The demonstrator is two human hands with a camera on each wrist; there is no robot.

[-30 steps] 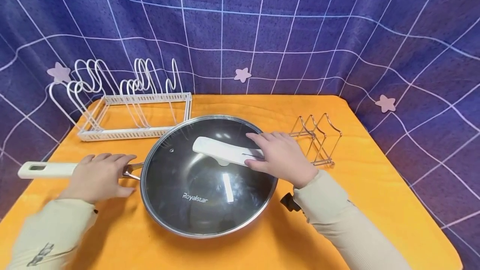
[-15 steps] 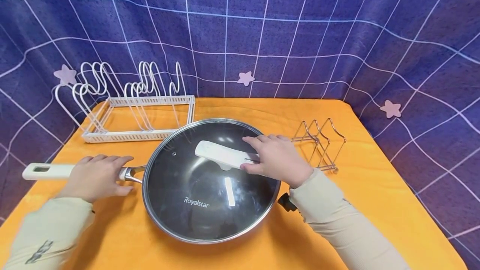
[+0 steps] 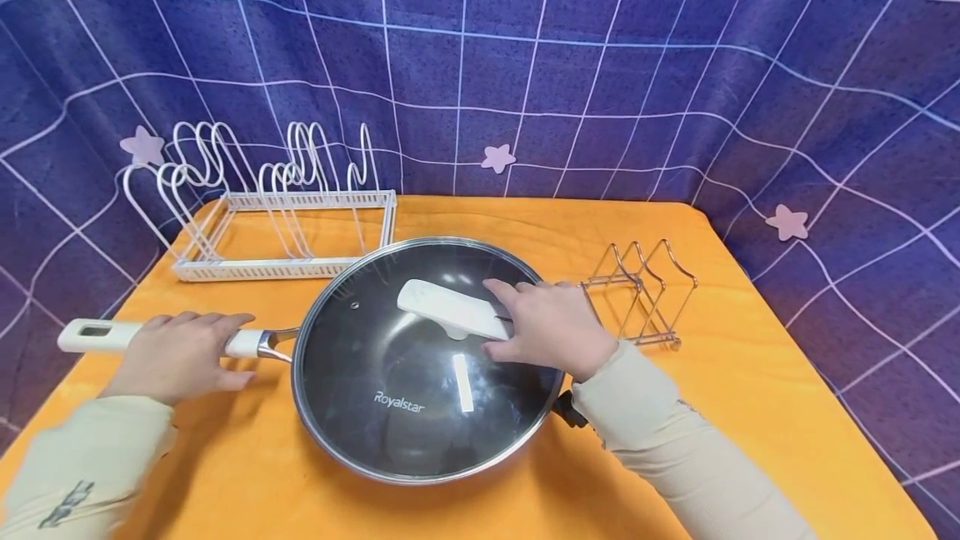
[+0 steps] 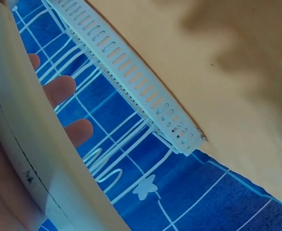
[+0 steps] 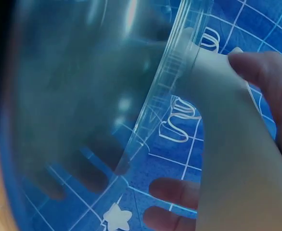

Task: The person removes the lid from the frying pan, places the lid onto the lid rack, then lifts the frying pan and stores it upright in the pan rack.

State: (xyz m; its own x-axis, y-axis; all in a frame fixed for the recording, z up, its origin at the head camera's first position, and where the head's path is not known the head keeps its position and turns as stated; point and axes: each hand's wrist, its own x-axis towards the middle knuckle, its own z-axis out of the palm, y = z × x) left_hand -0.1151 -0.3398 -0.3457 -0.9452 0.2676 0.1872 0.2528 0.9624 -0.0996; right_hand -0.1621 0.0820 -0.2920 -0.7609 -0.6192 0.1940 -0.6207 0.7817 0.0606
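Left hand point(image 3: 176, 361) has slid outward along the pan handle point(image 3: 112, 338); right hand point(image 3: 551, 330) has edged inward over the lid handle point(image 3: 448, 307)

Far left on the orange-covered counter point(image 3: 795, 415) stands a white wire dish rack point(image 3: 255, 271) with rows of upright loops. Nearer, the cream pan handle points left; the left hand lies loosely over it, fingers draped across the far side, thumb held out apart from it. Mid-counter is the lidded pan point(image 3: 450, 432), its glass lid point(image 3: 348, 361) lettered "Royalstar" and seated on the rim. Across the right end of the white lid handle rests the right hand, loosely spread, fingers on the far side, thumb on the near. Farther right stands a metal wire rack point(image 3: 641, 283) with peaked dividers. Behind everything hangs a blue gridded curtain point(image 3: 585, 65) with pink stars.
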